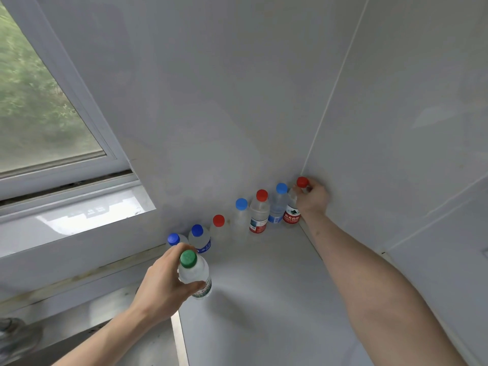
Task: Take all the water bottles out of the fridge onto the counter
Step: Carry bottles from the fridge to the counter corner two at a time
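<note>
Spreading pale and smooth toward the corner, the matte grey worktop carries the bottles, with glossy grey wall panels behind it and a white-framed window to the left. A brushed steel sink edge borders the worktop at lower left. The fridge is out of view, so how many bottles remain inside cannot be told; judging by the line already standing, the job looks well advanced. Seven clear, ribbed plastic bottles stand upright along the wall, capped blue or red, from a blue-capped bottle at the left end to the red-capped bottle in the corner. The right hand grips that corner bottle near its neck, fingers curled round it, apparently setting it down. The left hand holds the green-capped bottle by its shoulder, fingers wrapped round it, near the line's left end; whether it rests on the worktop is unclear.
</note>
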